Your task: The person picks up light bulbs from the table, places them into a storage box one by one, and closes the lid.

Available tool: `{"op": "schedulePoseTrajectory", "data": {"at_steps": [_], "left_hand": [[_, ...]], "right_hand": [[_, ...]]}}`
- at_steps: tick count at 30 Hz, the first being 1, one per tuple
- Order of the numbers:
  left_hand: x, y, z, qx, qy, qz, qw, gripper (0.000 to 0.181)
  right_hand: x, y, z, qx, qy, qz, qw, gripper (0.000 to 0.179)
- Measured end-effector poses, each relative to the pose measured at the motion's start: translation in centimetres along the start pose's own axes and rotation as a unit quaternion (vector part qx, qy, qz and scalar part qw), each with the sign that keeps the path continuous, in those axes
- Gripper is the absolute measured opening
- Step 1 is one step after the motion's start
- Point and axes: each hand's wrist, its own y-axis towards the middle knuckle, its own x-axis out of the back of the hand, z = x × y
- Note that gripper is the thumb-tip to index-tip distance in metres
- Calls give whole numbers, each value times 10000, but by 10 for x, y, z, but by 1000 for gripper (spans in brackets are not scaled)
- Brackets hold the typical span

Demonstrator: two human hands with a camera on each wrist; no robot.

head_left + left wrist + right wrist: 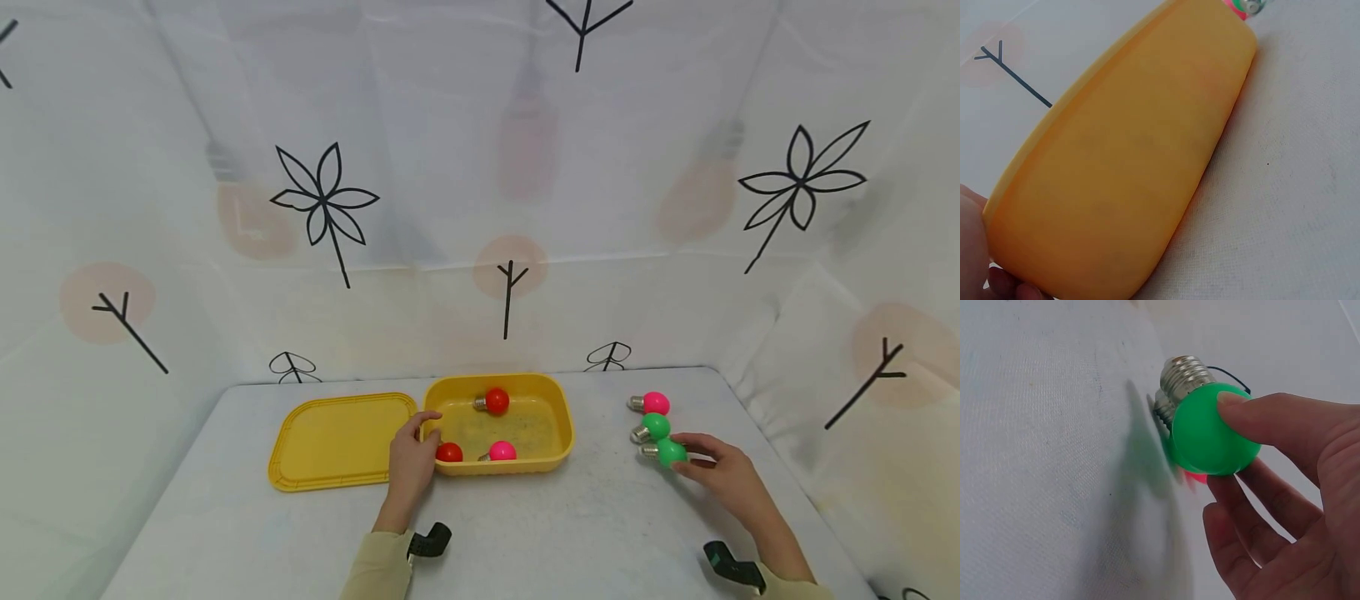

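My right hand (731,483) pinches a green light bulb (671,453) by its round globe, between thumb and fingers; the silver screw base points left. Close behind it lie another green light bulb (656,426) and a pink light bulb (656,404). My left hand (411,467) grips the left end of a yellow plastic container (510,469); in the left wrist view, the fingers are around the edge of its wall (1116,156). Inside the container are a red bulb (497,401) at the back, another red bulb (449,452) near the left hand, and a pink bulb (502,451) by the front wall.
A flat yellow lid (337,442) lies left of the container on the white-covered table (570,533). A white patterned cloth (450,200) hangs behind the table and along both sides. Black wrist mounts (430,541) sit at both sleeves.
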Motion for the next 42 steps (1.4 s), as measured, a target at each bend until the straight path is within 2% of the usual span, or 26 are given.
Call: {"op": "schedulePoseTrajectory", "data": {"at_steps": [12,24,42], "left_hand": [[-1,0,0,10,37,12,10000,23],[-1,0,0,65,-13,35,10000,23],[0,-1,0,-18,15,26,10000,24]], "right_hand": [[-3,0,7,190,221,55,9996,59],[-6,-2,16,304,251,60,9992,56],[-10,-1,29,592,282,19,9978,49]]}}
